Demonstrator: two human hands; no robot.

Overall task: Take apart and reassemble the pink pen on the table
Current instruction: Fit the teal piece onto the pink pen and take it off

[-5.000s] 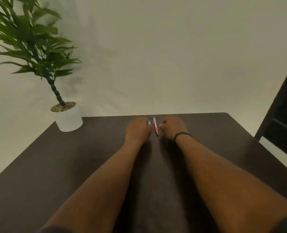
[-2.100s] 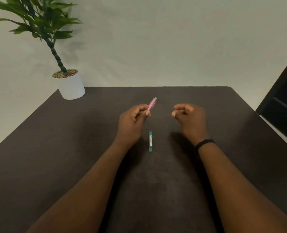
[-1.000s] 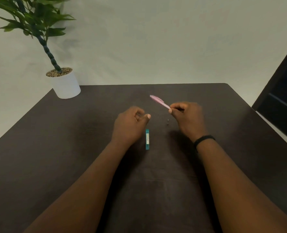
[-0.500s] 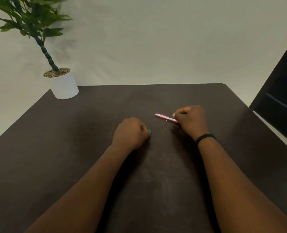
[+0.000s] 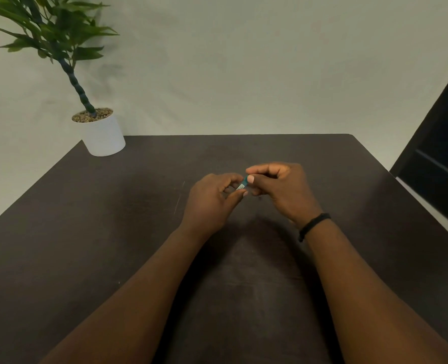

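Observation:
A short teal pen piece (image 5: 242, 184) with a white label is held above the dark table (image 5: 112, 232), tilted up to the right. My left hand (image 5: 212, 200) pinches its lower end between thumb and forefinger. My right hand (image 5: 283, 189) pinches its upper end, the thumb tip pressed on it. Both hands meet over the middle of the table. The pink pen body is not visible; my right hand covers the spot where it lay.
A white pot (image 5: 101, 135) with a green plant (image 5: 57, 30) stands on the far left corner of the table. A dark panel (image 5: 443, 158) stands off the right edge. A black band (image 5: 313, 225) circles my right wrist.
My right hand let go of the pink pen and came to the teal piece. My left hand lifted the teal piece off the table, and both hands now grip it.

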